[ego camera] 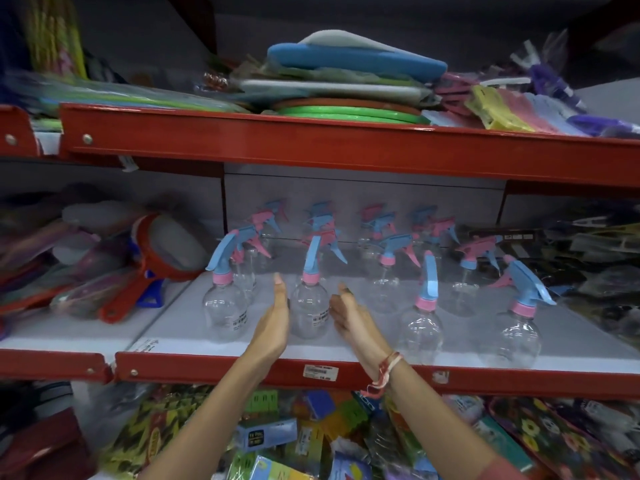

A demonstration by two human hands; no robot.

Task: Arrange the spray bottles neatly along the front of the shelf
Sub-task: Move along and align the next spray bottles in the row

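Clear spray bottles with blue and pink trigger heads stand on the white middle shelf [180, 327]. Several stand along the front: one at the left [225, 306], one in the middle [309, 308], one to its right [423, 327] and one at the far right [518, 337]. More bottles [384, 237] stand in rows behind them. My left hand [273, 323] is flat and upright just left of the middle bottle, fingers extended. My right hand [349, 315] is just right of that bottle, fingers apart. Neither hand visibly grips it.
The red shelf lip [214, 370] with a price tag runs below my wrists. Red-handled strainers [152, 265] lie left of the bottles and dark packets [595, 258] right. The red upper shelf beam [311, 143] hangs overhead. Packaged goods [294, 434] fill the shelf below.
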